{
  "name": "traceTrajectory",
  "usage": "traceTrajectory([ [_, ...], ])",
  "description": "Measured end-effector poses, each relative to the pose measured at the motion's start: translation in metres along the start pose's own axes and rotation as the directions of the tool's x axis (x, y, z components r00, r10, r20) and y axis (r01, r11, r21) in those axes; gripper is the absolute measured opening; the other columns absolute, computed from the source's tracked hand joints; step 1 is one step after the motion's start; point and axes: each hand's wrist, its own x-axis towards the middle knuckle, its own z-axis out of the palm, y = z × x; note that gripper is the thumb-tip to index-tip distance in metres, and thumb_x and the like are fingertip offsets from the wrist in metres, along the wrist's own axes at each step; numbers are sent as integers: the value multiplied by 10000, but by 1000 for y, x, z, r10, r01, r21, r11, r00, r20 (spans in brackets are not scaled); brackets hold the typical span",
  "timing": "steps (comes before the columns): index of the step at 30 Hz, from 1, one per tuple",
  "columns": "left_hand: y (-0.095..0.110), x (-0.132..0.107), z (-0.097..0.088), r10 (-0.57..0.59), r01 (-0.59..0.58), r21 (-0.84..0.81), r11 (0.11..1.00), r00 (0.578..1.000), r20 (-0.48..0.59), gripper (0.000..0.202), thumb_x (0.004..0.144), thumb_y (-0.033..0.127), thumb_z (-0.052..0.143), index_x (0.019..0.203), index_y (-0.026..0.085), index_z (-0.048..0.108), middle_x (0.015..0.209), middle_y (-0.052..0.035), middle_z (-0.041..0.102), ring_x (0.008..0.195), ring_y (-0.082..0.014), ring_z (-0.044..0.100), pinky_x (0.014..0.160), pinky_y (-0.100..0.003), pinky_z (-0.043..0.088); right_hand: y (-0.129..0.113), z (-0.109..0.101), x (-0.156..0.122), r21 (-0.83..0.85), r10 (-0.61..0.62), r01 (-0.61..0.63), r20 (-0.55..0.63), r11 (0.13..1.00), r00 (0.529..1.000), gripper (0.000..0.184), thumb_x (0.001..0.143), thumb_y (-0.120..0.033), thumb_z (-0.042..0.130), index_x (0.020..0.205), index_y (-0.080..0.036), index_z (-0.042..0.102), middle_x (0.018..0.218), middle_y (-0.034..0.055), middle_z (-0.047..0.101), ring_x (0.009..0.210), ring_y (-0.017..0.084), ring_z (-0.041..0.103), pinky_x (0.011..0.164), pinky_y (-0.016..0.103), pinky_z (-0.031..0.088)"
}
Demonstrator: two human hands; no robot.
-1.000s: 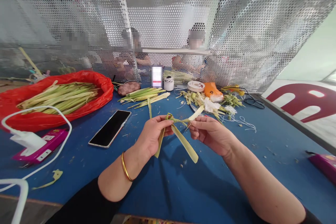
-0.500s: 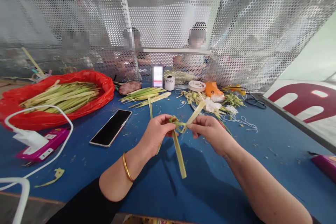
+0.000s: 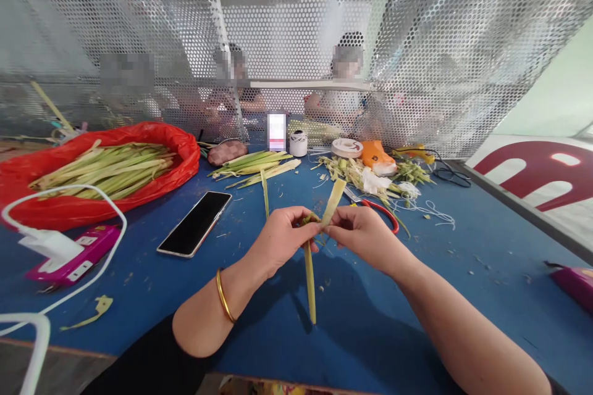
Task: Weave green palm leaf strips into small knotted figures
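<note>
Both hands are closed on one piece of folded leaf, held up over the middle of the blue surface. The left hand pinches a small green knot of leaf between thumb and fingers; the right hand grips the foot of a broad strip right beside it, the fingertips of the two nearly touching. That strip is pale yellow-green, flat and ribbon-like, with a square-cut end; its long axis stands nearly upright, leaning a little to the right, the cut end pointing up and away from the person. A second strip, narrow and straight, hangs from under the left hand, its tip pointing down toward the near edge. A third strip, slender, rises behind the left knuckles, its lower end hidden from me.

Just beyond the right hand lie scissors with glossy red handles, partly covered by it. Past them sits a tangle of dry, curly scraps and thin white thread. Over on the left, a crinkled red plastic bag holds long, fibrous leaves, and a smooth black phone lies slantwise nearby.
</note>
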Motion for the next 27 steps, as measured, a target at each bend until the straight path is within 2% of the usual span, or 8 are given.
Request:
traceTrajectory([
  [5,-2,0,-1,15,-16,73,997,1000,7,74,715,227,689,672,173,661,586,19,590,461,-106,586,494,-202,446,-3,-3,0,75,39,-41,32,996,999,112,695,-241,618,602,-194,577,538,-35,536,498,122,523,503,246,394],
  [8,-2,0,-1,23,-25,111,993,1000,16,86,725,214,662,649,179,644,551,21,580,461,-114,590,493,-205,441,-2,-4,1,146,7,-17,74,989,997,114,705,-270,618,631,-197,570,578,-38,537,525,124,542,533,252,414],
  [11,-2,0,0,37,-38,145,989,999,12,98,735,193,626,638,184,627,532,25,573,458,-117,590,492,-209,438,-1,-3,2,148,-15,1,92,989,996,136,733,-295,602,649,-196,559,597,-37,538,547,126,552,552,259,421],
  [16,-2,0,0,53,-52,158,986,999,-1,96,723,181,615,628,184,611,544,28,571,458,-120,587,488,-217,441,0,0,1,104,9,-15,56,994,998,182,751,-313,606,630,-194,540,567,-44,509,535,128,545,545,262,404],
  [19,1,-1,1,27,-29,139,990,1000,14,116,718,181,626,605,179,600,514,28,557,439,-113,569,482,-214,424,-1,1,1,171,46,-56,62,984,997,215,727,-326,639,595,-187,539,533,-51,492,502,111,512,523,250,378],
  [21,3,-3,2,10,-14,128,992,999,30,116,717,184,634,607,175,597,517,27,555,441,-114,569,492,-219,429,-2,0,1,290,103,-135,125,947,987,212,688,-331,672,594,-172,568,528,-48,499,489,96,490,520,241,375],
  [24,5,-4,2,-4,-4,127,992,998,56,102,720,176,627,622,169,596,532,30,550,445,-114,572,507,-230,443,-2,-3,1,481,179,-283,251,830,951,187,621,-303,705,590,-153,599,525,-42,511,465,75,464,506,225,376],
  [27,4,-3,1,-14,5,123,992,997,78,89,723,167,611,636,162,595,545,35,545,447,-106,567,515,-229,448,-1,-5,2,570,199,-355,318,741,927,139,601,-250,707,588,-146,615,507,-34,520,443,70,454,472,213,358],
])
